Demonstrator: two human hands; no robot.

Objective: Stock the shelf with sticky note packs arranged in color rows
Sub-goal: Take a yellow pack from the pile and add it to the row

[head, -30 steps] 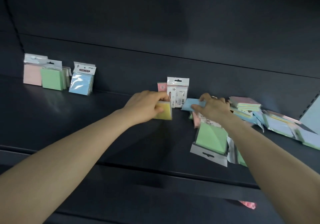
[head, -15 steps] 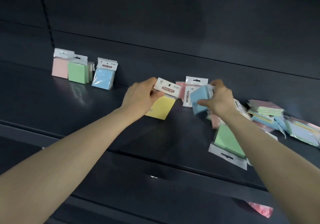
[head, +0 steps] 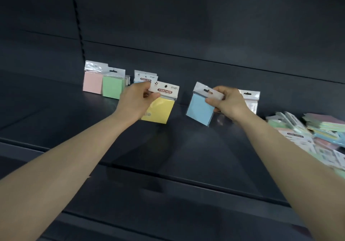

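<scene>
Dark back panel point(head: 205, 16) fills the upper half of my feed. A thin seam point(head: 186, 57) crosses it, sloping down to the right. A slotted upright point(head: 76, 16) runs down the left part. A dark lower tier point(head: 168, 212) sits along the bottom, too dim to read detail.

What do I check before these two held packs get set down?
1. Left hand grip on yellow pack: pinches the header, ok.
2. Right hand grip on blue pack: pinches the header, ok.
3. Row order at the back: pink pack, green pack, then blue row, all upright, ok.
4. Blue row depth: the left hand hides most of it, cannot tell.
5. Yellow row started: none in view, not ok.
6. Bare shelf between the hands for a new row: ok.
</scene>
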